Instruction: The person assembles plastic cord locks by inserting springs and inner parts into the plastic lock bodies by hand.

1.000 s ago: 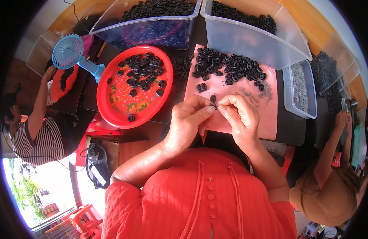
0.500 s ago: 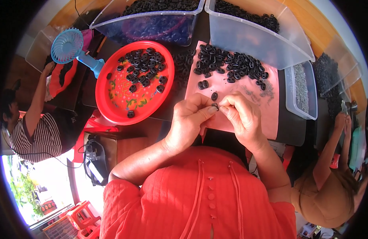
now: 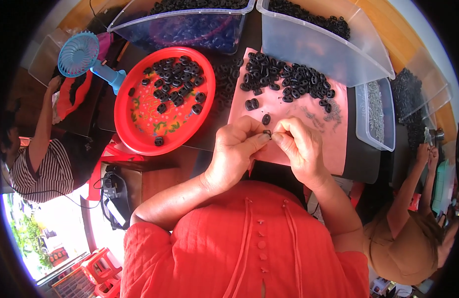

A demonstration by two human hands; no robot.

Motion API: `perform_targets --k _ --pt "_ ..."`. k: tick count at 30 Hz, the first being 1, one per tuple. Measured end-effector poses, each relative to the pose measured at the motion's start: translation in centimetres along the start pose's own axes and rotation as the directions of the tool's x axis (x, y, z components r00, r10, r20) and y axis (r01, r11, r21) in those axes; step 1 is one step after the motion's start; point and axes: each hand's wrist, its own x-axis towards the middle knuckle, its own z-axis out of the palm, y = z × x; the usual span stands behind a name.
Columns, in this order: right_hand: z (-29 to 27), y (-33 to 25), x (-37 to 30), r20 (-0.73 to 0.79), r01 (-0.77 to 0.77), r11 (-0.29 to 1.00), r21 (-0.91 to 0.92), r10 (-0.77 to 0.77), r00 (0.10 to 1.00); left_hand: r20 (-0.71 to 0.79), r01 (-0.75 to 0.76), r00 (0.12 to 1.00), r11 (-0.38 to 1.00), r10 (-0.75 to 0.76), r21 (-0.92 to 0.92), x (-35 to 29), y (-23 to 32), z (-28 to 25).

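Close in front of my chest, my left hand (image 3: 238, 151) pinches a small black cord lock (image 3: 267, 133) between thumb and fingers. My right hand (image 3: 301, 149) is closed in a pinch right against that piece; what its fingertips hold is too small to make out. Just beyond the fingertips, a single black oval piece (image 3: 266, 119) lies on the pink sheet (image 3: 333, 159). Farther back on the sheet is a pile of black two-holed pieces (image 3: 306, 82). To its right, small silvery springs (image 3: 332, 113) lie scattered.
A red tray (image 3: 122, 124) with several black pieces stands at left, beside a blue fan (image 3: 79, 53). Two large clear bins (image 3: 318, 49) of black parts stand at the back. A small clear box (image 3: 376, 111) holds springs at right. Co-workers sit on both sides.
The view has shifted slightly, so the tray and fan appear a little farther left. Both hands keep their pinch at the small cord lock, with hardly any movement.
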Motion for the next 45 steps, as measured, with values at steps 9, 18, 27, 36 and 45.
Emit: perform_targets --k 9,18,27,36,45 --pt "-0.4 0.1 0.5 0.082 -0.122 0.987 0.103 0.114 0.990 0.012 0.031 0.999 0.999 -0.032 0.014 0.0 0.2 -0.2" --pt "0.4 0.4 0.1 0.050 -0.114 0.988 0.103 0.110 0.993 -0.003 0.047 0.999 0.999 -0.047 -0.003 0.1 0.2 -0.1" --pt "-0.8 0.1 0.5 -0.036 -0.115 0.989 0.097 0.119 0.992 0.004 0.113 0.994 0.992 -0.113 -0.059 0.6 0.5 -0.1" --pt "-1.3 0.2 1.3 0.050 0.105 0.994 -0.013 -0.104 0.993 0.034 0.099 0.995 0.993 -0.097 -0.069 0.7 0.3 -0.4" --pt "-0.7 0.4 1.1 0.033 0.042 0.998 0.053 -0.044 0.998 0.071 0.093 0.993 0.994 -0.090 -0.049 0.5 0.4 -0.8"
